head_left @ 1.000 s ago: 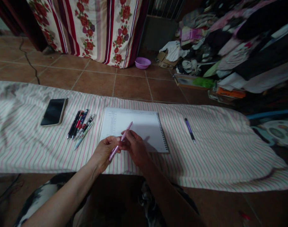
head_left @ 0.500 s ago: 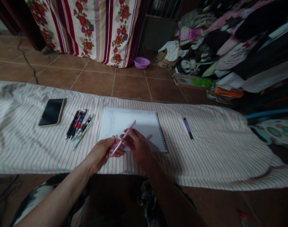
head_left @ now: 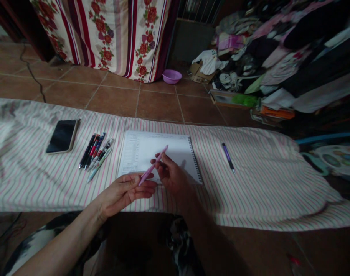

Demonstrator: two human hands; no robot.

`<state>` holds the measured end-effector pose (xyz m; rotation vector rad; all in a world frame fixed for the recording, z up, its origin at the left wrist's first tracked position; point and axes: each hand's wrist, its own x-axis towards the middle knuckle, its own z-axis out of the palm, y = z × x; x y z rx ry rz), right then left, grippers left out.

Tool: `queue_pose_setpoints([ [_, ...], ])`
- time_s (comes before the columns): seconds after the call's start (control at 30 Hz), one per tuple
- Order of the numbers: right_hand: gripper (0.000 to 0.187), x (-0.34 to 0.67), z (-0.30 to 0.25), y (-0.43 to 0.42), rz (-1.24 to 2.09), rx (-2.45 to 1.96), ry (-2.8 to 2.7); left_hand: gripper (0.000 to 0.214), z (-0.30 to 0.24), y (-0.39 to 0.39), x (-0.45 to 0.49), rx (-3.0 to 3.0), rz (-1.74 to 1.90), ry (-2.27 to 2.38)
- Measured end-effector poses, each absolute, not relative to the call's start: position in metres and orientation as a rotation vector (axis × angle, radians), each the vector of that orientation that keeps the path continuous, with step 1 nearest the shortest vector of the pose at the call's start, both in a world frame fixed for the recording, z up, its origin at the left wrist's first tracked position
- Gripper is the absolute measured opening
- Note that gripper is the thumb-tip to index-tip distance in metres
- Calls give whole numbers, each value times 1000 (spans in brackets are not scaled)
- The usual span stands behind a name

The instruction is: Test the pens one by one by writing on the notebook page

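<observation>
Now the hands have drawn apart along the pink pen (head_left: 148,173) over the notebook (head_left: 147,143): right hand (head_left: 173,172) grips higher, left hand (head_left: 126,193) pinches its lower end, other fingers fanned.

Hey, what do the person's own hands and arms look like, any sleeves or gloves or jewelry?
The left hand and right hand are ungloved. The left forearm and right forearm are bare, with no sleeve, watch or bracelet visible. No ring shows either, though dim light on the right side makes small details hard to tell.
</observation>
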<state>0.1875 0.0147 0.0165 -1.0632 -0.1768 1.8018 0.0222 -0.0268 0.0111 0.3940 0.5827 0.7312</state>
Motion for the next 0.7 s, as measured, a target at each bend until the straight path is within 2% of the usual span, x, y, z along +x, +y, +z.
queue_pose_setpoints([
  [0.27, 17, 188, 15, 16, 1835, -1039, -135, 33, 8, -29, 19, 479, 732, 579],
  [0.57, 11, 184, 9, 14, 1857, -1004, -130, 34, 9, -31, 30, 502, 858, 715],
  [0.7, 11, 182, 10, 13, 1823, -1001, -128, 25, 6, -32, 34, 514, 911, 757],
])
